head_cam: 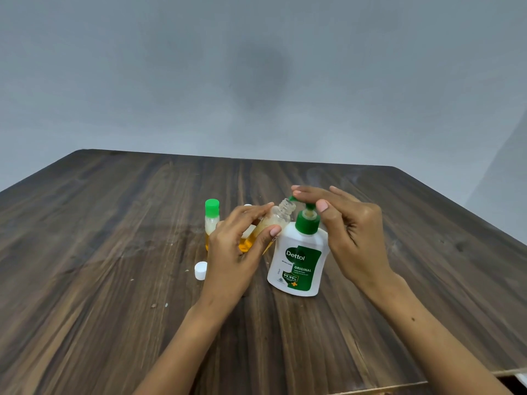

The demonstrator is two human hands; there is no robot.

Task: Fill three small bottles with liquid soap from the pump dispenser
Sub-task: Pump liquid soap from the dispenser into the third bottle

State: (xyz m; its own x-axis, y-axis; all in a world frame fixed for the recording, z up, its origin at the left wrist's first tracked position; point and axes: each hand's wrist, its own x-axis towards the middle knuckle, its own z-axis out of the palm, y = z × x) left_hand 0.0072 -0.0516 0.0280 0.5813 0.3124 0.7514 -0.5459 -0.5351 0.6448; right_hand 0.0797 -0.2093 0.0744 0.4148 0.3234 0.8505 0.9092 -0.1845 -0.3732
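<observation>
While right hand [346, 223] fingers press the pump dispenser [298, 256], left hand [239, 246] fingers around a tilted, amber-filled open bottle [268, 226].

Both forearms are bare, no sleeves visible. The left hand [239, 246] and right hand [352, 238] have short, plain nails.

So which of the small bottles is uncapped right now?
The clear bottle tilted in the left hand, its open neck toward the Dettol pump spout. The other visible bottle, standing farther left, wears its green cap.
</observation>
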